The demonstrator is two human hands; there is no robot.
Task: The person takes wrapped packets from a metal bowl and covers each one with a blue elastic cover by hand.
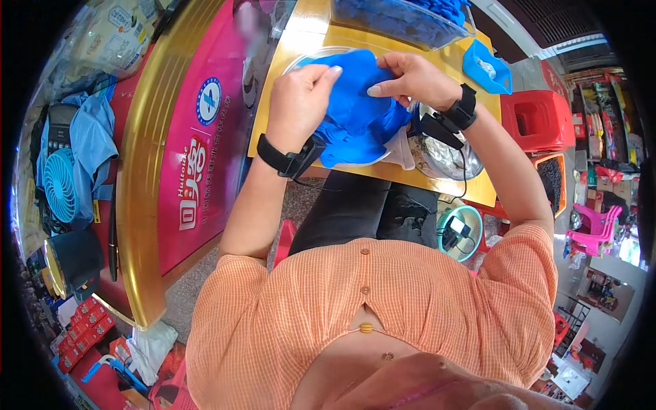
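Observation:
A soft, flat blue cloth-like piece [357, 72] is spread between my two hands. My left hand [304, 96] pinches its left side, thumb against the curled fingers. At the right edge, my right hand [413, 78] grips it with bent fingers, the thumb lying over the blue surface. Beneath lies a heap of similar blue pieces [355, 140], in a pale round container whose rim [321, 52] shows at the upper left. Its lower layers are hidden. Each of my wrists wears a black strap with a small device.
The yellow table [301, 34] carries a clear bin [437, 37] of blue pieces, a small blue tray [488, 67] and a metal bowl [437, 158] near my right wrist. A red stool [540, 119] stands right; a gold-edged pink counter [198, 137] runs along the left.

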